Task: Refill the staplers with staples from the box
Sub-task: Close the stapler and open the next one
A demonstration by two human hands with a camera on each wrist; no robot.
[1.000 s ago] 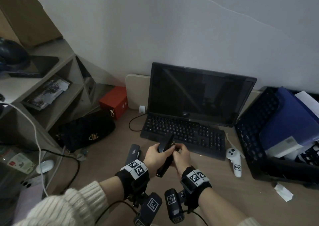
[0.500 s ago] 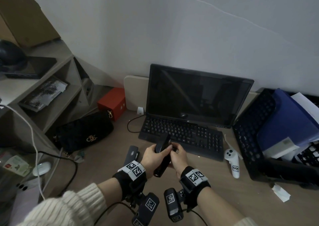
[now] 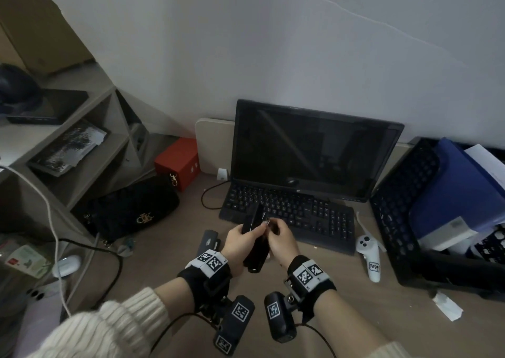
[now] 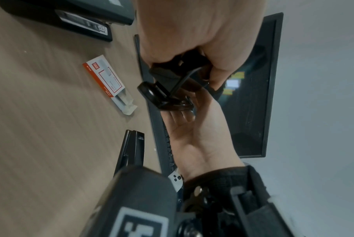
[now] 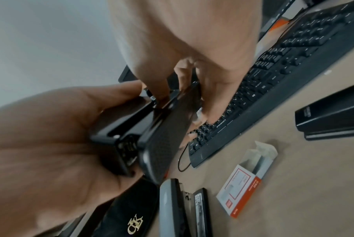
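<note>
A black stapler [image 3: 255,256] is held above the desk in front of the keyboard, its top lid swung open from the magazine [image 5: 167,128]. My left hand [image 3: 240,245] grips its body from the left. My right hand [image 3: 281,237] pinches the stapler's front end with thumb and fingers [image 5: 216,89]; whether staples are between them is hidden. The orange-and-white staple box [image 5: 243,184] lies on the desk with its end flap open, also seen in the left wrist view [image 4: 109,81]. A grey stapler [image 3: 209,244] lies open left of my hands. Another black stapler [image 5: 334,112] rests to the right.
A black keyboard [image 3: 300,215] and dark monitor [image 3: 314,149] stand just behind my hands. A black handbag [image 3: 131,210] and red box [image 3: 177,163] lie at the left by the shelves. A white controller [image 3: 370,256] and black mesh tray [image 3: 396,207] sit at the right.
Both hands stay on the black stapler and have drifted slightly toward the keyboard. The right fingers keep working at its front end.
</note>
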